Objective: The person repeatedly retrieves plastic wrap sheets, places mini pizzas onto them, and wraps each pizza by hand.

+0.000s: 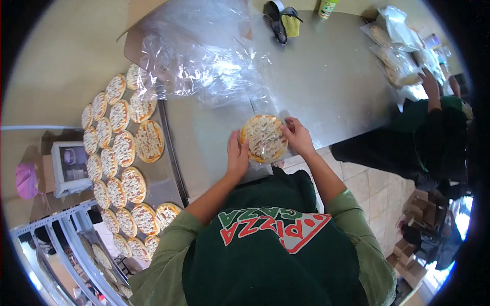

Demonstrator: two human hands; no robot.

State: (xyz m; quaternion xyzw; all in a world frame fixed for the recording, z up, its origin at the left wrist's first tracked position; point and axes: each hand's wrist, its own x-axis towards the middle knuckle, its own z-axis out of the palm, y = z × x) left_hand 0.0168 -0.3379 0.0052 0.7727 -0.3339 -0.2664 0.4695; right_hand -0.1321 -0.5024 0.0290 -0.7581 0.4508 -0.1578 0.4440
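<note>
A small topped pizza (pixel 264 138) is held at the metal table's near edge, right in front of my apron. It seems to sit inside a clear plastic bag, whose glossy film shows around its lower rim. My left hand (pixel 238 157) grips its left side, thumb along the edge. On the opposite side, my right hand (pixel 298 136) pinches the upper right rim between thumb and fingers. Beyond the pizza lies a heap of loose clear plastic bags (pixel 204 71), crinkled and shiny.
Several topped pizzas (pixel 122 148) lie in rows on the left surface. Sunglasses (pixel 278 25) and a green-labelled container (pixel 327 8) are at the far edge. At right, a co-worker (pixel 434 127) reaches toward bagged pizzas (pixel 400 66). A metal rack (pixel 61 250) stands lower left.
</note>
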